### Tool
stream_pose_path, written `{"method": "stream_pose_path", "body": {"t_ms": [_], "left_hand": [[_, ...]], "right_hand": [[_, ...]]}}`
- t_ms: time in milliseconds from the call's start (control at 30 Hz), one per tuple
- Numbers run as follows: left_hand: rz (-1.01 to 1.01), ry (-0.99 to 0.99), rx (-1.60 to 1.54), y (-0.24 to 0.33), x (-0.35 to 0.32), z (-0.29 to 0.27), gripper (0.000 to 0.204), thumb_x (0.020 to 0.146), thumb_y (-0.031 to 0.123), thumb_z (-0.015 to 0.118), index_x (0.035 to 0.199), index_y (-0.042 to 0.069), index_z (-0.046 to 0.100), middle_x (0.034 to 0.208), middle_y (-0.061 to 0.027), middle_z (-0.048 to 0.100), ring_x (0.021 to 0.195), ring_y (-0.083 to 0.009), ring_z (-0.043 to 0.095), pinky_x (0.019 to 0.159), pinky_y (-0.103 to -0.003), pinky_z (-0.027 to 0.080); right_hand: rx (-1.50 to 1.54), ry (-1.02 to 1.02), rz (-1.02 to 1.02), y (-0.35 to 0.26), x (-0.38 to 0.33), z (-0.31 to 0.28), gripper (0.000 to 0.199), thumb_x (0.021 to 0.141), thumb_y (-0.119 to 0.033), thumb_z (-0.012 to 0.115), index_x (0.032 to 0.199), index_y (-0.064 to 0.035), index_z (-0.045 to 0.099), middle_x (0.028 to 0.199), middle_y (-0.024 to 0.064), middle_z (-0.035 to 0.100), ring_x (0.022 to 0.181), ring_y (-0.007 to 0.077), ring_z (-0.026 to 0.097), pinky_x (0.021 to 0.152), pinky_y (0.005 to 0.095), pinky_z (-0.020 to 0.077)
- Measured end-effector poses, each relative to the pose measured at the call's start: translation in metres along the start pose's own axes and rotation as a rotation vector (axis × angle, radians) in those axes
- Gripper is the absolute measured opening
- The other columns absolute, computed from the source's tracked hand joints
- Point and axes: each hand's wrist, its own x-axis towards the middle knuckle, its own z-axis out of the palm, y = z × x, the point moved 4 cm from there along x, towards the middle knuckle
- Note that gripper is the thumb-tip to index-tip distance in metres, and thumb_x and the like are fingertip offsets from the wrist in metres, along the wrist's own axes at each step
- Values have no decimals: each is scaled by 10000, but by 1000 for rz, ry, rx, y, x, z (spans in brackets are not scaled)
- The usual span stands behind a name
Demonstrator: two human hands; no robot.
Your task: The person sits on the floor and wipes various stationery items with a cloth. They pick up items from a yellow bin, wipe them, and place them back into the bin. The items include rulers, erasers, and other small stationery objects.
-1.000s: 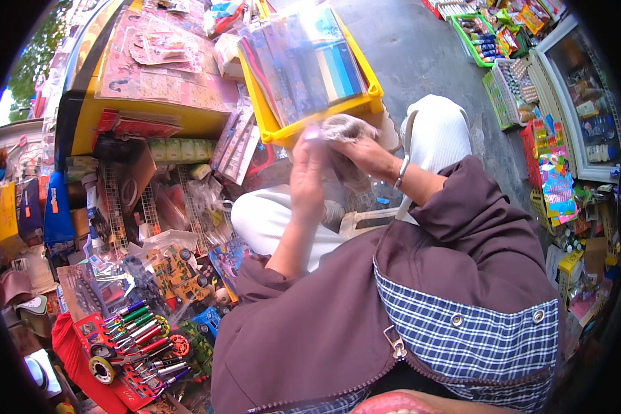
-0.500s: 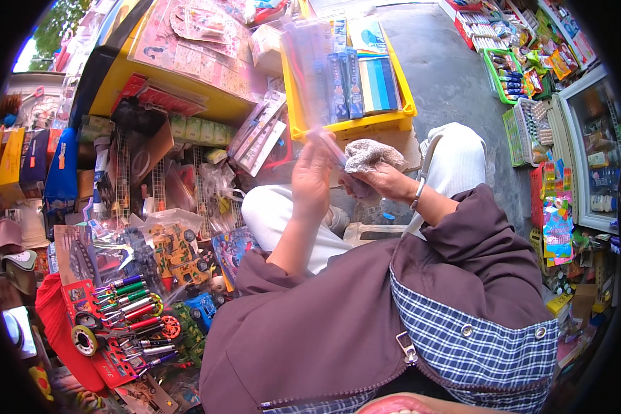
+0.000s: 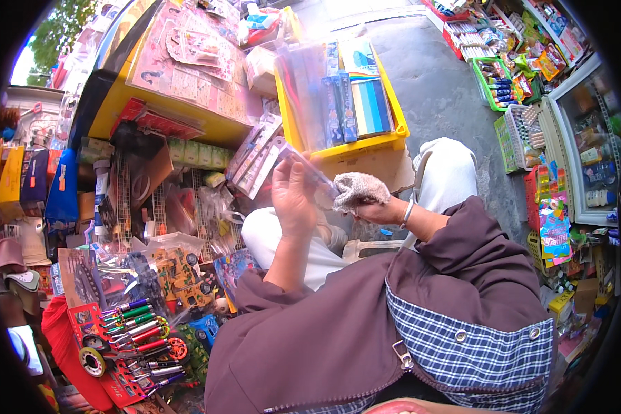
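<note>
My left hand (image 3: 294, 200) is closed round a narrow, translucent purplish strip (image 3: 313, 176), perhaps a flat plastic package; its exact kind is unclear. My right hand (image 3: 386, 210) grips a grey-pink fluffy cloth (image 3: 360, 191), which touches the lower right end of the strip. Some of the right fingers are hidden under the cloth. Just beyond both hands stands a yellow plastic bin (image 3: 401, 124) with blue boxes (image 3: 339, 107), a striped blue-and-yellow pack (image 3: 370, 105) and clear plastic sleeves (image 3: 299, 96) in it.
Left of the bin, long packs (image 3: 255, 157) lean against a display of pink packages (image 3: 179, 58). Toy cars (image 3: 181, 276) and pens on a red card (image 3: 127, 345) crowd my left side. At right are a green basket (image 3: 491, 83) and a glass-fronted cabinet (image 3: 590, 145).
My left hand has shifted left and lower, and the strip now slants to the upper left. The cloth in my right hand has moved slightly left and down.
</note>
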Motion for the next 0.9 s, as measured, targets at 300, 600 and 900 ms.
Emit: {"method": "stream_pose_path", "body": {"t_ms": [300,600,900], "left_hand": [[212,49,269,43,71,-3,239,912,188,599,1073,32,516,965,-53,614,838,-121,602,712,-257,509],[438,29,1087,25,127,25,361,840,218,687,1093,-3,554,904,-75,630,726,-125,584,634,-273,475],[451,-72,922,19,45,12,224,814,169,679,971,39,587,924,-88,578,798,-189,575,709,-297,466]], "right_hand": [[-443,-21,-274,-7,11,-6,227,821,-92,638,1046,-80,660,1103,102,611,1013,282,574,890,332,444],[18,20,124,42,7,-9,316,883,-173,571,1174,-52,562,1148,69,595,1069,161,554,948,303,430],[332,141,238,39,10,-22,336,856,-193,633,1131,-11,569,1082,76,592,1014,142,548,892,275,437]]}}
